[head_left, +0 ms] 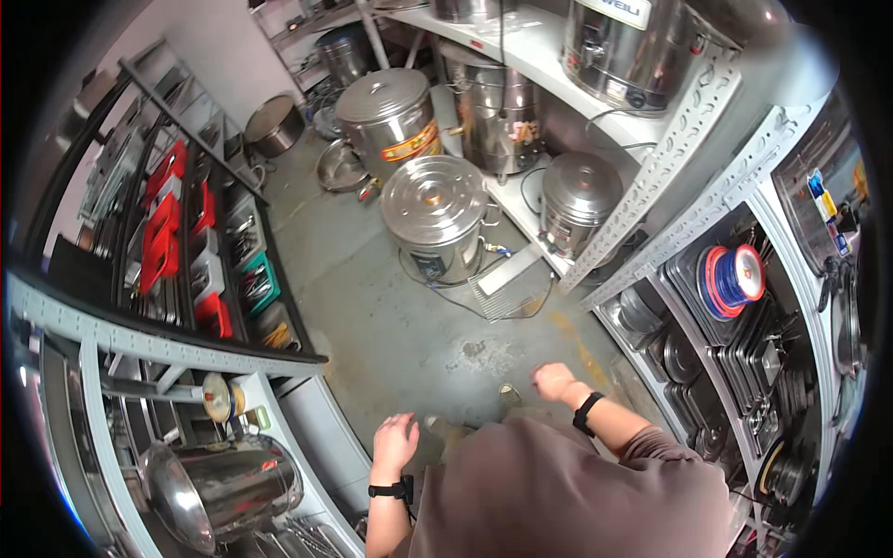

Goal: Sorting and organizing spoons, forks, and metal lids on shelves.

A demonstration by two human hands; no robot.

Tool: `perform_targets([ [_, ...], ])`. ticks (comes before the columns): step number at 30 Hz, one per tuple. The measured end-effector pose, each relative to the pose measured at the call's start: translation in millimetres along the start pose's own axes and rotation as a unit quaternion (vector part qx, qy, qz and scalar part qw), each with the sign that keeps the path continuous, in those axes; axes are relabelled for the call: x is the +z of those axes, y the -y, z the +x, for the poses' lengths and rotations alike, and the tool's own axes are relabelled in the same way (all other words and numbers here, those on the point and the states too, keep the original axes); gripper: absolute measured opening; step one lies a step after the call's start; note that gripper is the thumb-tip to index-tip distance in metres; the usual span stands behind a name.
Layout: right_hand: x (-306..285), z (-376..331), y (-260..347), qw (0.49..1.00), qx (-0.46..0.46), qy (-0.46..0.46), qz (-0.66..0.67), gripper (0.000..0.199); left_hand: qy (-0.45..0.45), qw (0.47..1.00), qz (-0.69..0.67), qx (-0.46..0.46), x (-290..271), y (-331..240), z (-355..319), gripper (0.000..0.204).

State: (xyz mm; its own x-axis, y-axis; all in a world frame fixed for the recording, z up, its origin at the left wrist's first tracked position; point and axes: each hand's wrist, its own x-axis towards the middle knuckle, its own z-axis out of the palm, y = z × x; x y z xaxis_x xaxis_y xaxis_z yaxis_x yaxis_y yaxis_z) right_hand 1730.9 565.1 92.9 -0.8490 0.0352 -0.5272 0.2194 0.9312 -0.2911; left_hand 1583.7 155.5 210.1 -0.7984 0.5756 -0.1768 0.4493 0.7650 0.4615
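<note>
My left hand (396, 441) hangs low over the floor beside my body, with loosely bent fingers somewhat apart and nothing seen in it. Ahead and to the right, my right hand (555, 381) has its fingers curled in, and no object shows in it. Each wrist wears a black band. Neither hand touches anything. Beyond them on the floor stands a lidded steel pot with an electric base (433, 209), a cable and hose lying around it. Behind it is a taller lidded steel pot (383, 112) with a red and yellow band.
On the left, a dark rack (316, 358) holds red, white and green bins of utensils; below it a steel pot (233, 474) lies on a shelf. Metal shelving (614, 223) with large pots and stacked trays (707, 298) lines the right. A metal grate (498, 296) lies on the floor.
</note>
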Motion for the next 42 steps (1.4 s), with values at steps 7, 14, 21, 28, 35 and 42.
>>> perform_targets([
  [7,-16.2,-37.8,19.1,0.984,-0.138,-0.11,-0.016,0.023,0.139,0.959,0.118,0.215,6.0,-54.7,76.0,0.025],
  [14,-78.0,-79.7,15.4,0.973,-0.012,-0.222,0.057,0.024,0.134,0.88,0.137,0.434,8.2,-84.4,190.7,0.012],
  [21,-103.5,-137.6,12.2,0.942,0.134,-0.297,0.076,0.02,0.161,0.86,0.113,0.47,0.6,-164.6,258.0,0.027],
  [28,-45.3,-209.4,-42.8,0.883,0.293,-0.352,0.102,0.021,0.221,0.808,0.15,0.526,70.1,-241.5,240.5,0.022],
  [35,9.4,-309.8,-143.6,0.798,0.415,-0.413,0.139,0.02,0.256,0.788,0.166,0.534,149.1,-365.7,229.3,0.028],
  [42,-22.9,-392.6,-250.0,0.727,0.411,-0.489,0.254,0.042,0.22,0.79,-0.02,0.572,210.9,-543.6,242.3,0.055],
])
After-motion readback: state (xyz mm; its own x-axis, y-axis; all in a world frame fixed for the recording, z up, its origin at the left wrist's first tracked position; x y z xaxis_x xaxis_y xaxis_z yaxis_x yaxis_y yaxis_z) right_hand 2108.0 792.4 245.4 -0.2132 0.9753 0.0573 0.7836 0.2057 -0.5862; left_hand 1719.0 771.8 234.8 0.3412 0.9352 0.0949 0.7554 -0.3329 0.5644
